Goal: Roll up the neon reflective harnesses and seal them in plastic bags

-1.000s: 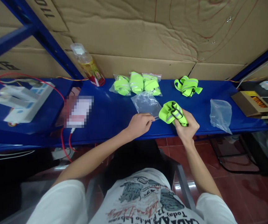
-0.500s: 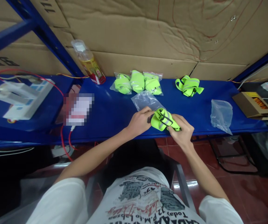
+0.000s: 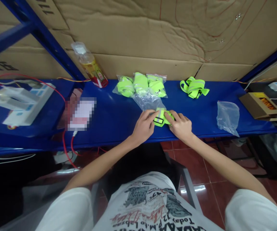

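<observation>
A folded neon-yellow reflective strap (image 3: 159,121) with grey stripes and a black buckle rests low over the blue table, close to its front edge. My left hand (image 3: 142,126) grips its left side, fingertips bent onto the strap. From the other side my right hand (image 3: 182,126) presses its fingers on the right part of the bundle. Just behind the strap lies a clear plastic bag (image 3: 149,102), its near end close to my left fingers. Farther back sit three bundled yellow straps (image 3: 140,84) in clear bags.
A loose yellow strap (image 3: 194,87) lies at the back right. Near the right end are another clear bag (image 3: 227,116) and an open cardboard box (image 3: 261,107). At left stand a bottle (image 3: 91,67), a blurred-out white device (image 3: 82,114) on a red cable, and a white power strip (image 3: 30,107).
Both hands have lowered the strap onto or near the table, slightly away from me. The buckle now faces nearer the front, and the right hand has turned flatter over the bundle.
</observation>
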A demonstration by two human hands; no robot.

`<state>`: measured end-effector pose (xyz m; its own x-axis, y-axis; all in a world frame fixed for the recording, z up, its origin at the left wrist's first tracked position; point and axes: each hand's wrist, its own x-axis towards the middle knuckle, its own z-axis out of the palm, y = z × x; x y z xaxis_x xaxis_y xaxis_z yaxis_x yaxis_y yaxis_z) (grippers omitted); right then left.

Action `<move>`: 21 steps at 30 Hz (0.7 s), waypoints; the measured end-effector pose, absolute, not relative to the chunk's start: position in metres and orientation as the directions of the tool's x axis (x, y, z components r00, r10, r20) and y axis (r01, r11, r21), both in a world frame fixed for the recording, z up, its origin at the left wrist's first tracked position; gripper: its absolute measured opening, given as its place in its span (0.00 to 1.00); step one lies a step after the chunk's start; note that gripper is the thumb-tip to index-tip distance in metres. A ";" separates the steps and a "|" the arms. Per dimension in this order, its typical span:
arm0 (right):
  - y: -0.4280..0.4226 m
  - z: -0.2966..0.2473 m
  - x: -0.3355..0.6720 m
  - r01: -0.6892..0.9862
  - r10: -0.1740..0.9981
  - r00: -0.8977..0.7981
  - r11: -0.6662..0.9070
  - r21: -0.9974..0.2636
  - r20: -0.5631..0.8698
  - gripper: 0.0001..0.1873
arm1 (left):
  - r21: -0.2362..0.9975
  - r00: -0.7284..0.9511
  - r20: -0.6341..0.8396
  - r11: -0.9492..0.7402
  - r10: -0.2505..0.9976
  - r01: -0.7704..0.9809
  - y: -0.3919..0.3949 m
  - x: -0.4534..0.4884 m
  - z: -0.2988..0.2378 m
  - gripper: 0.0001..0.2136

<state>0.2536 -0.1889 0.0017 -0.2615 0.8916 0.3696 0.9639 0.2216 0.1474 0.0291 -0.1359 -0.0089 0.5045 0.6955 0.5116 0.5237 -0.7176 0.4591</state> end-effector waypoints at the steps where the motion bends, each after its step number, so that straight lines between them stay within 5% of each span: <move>1: -0.186 0.002 0.252 0.965 0.895 -0.256 0.215 0.151 0.364 0.28 | 0.469 0.489 0.520 -0.713 0.700 0.521 -0.137 0.030 -0.010 0.27; 7: -0.180 0.004 0.234 0.964 0.912 -0.231 0.166 0.210 0.340 0.28 | 0.580 0.338 0.469 -0.573 0.816 0.578 -0.136 0.035 -0.011 0.25; 15: -0.176 0.010 0.200 0.925 0.934 -0.182 0.057 0.376 0.306 0.27 | 0.515 0.268 0.596 -0.616 0.757 0.596 -0.139 0.044 -0.012 0.16; 21: -0.171 0.018 0.188 0.961 0.977 -0.055 -0.005 0.277 0.206 0.28 | 0.540 0.352 0.526 -0.623 0.774 0.565 -0.149 0.050 -0.012 0.17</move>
